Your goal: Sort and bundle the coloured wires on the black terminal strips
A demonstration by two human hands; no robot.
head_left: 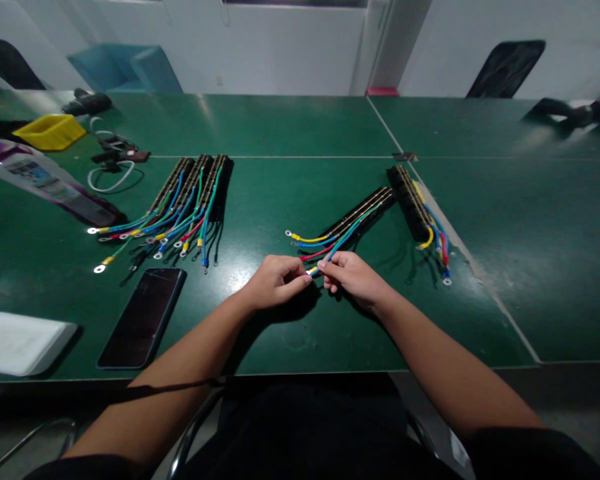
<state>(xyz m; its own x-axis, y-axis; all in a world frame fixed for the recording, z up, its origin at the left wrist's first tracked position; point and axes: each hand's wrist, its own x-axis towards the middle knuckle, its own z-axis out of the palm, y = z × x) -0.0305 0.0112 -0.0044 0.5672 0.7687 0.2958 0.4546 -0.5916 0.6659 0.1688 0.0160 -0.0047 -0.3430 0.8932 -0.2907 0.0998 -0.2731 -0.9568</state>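
Note:
In front of me lies a black terminal strip (363, 212) with yellow, blue, red and green wires ending in ring terminals. My right hand (353, 277) pinches the end of its blue and green wires (347, 235). The fingers of my left hand (280, 281) are closed at the tip of the same wires, where a small yellow-sleeved ring terminal (312, 271) shows between the hands. Exactly which lug each hand grips is partly hidden by the fingers. A second wired strip (411, 203) lies to the right, its wires bent along its side.
On the left lie several wired terminal strips (193, 193) side by side. A phone (143, 319), a white box-shaped object (23, 343), a purple-white bottle (45, 177), a yellow bin (50, 132) and a cable (111, 175) are also on the green table (260, 340).

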